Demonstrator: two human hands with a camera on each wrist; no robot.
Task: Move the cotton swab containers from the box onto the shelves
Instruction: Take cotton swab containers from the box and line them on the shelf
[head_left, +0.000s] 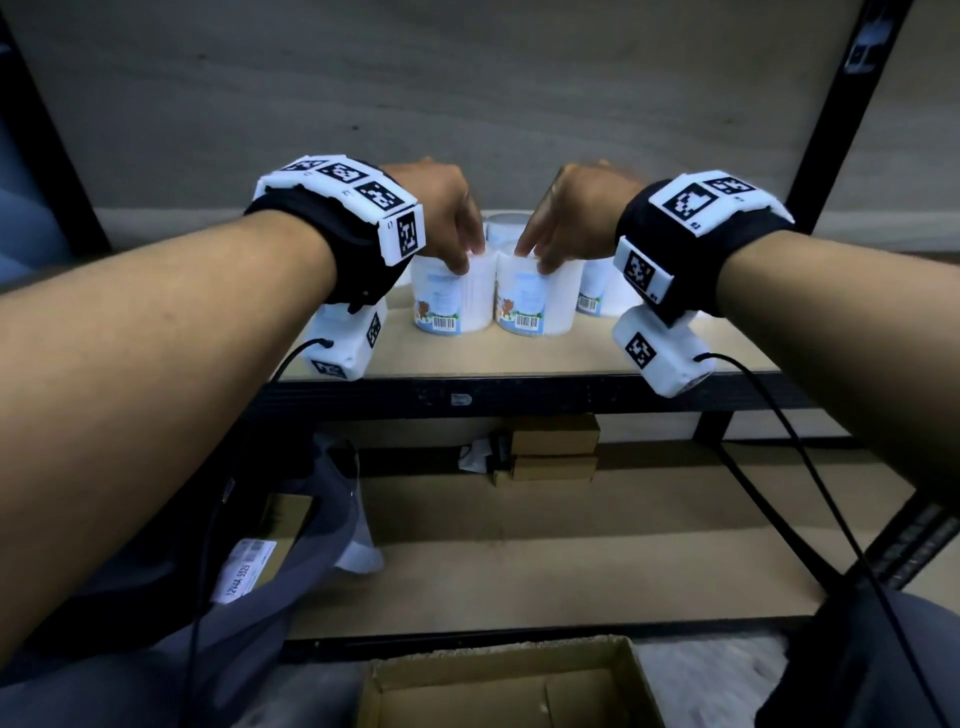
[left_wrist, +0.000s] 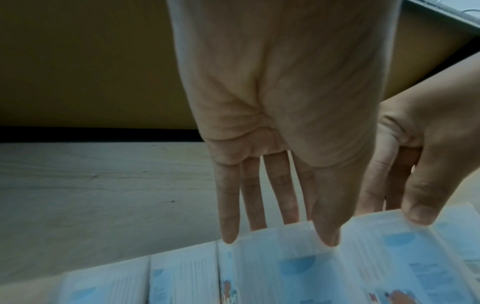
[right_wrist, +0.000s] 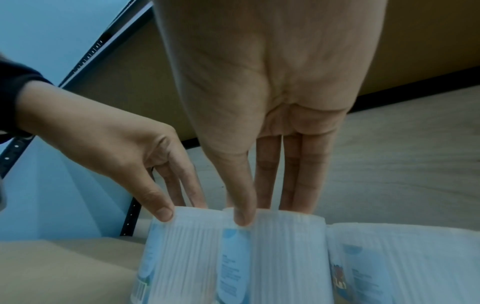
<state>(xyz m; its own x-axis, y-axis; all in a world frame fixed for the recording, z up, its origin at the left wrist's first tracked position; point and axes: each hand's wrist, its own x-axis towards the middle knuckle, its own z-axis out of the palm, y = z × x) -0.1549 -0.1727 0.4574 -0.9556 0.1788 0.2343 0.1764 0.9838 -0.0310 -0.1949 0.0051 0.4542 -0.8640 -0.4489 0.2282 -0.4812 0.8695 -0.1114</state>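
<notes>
Two white cotton swab containers with blue labels stand side by side on the shelf board (head_left: 519, 356). My left hand (head_left: 465, 260) pinches the top rim of the left container (head_left: 452, 304), thumb in front and fingers behind; the left wrist view shows the same hand (left_wrist: 279, 230) on this container (left_wrist: 275, 265). My right hand (head_left: 535, 260) holds the right container (head_left: 535, 306) at its rim the same way; the right wrist view shows that hand (right_wrist: 270, 211) and container (right_wrist: 285, 257). The two held containers touch each other.
More containers stand behind (head_left: 506, 228) and to the right (head_left: 597, 296) of the held pair. An open cardboard box (head_left: 519, 652) sits on the floor below. Small brown boxes (head_left: 553, 452) lie on the lower shelf. A black upright post (head_left: 831, 130) borders the right side.
</notes>
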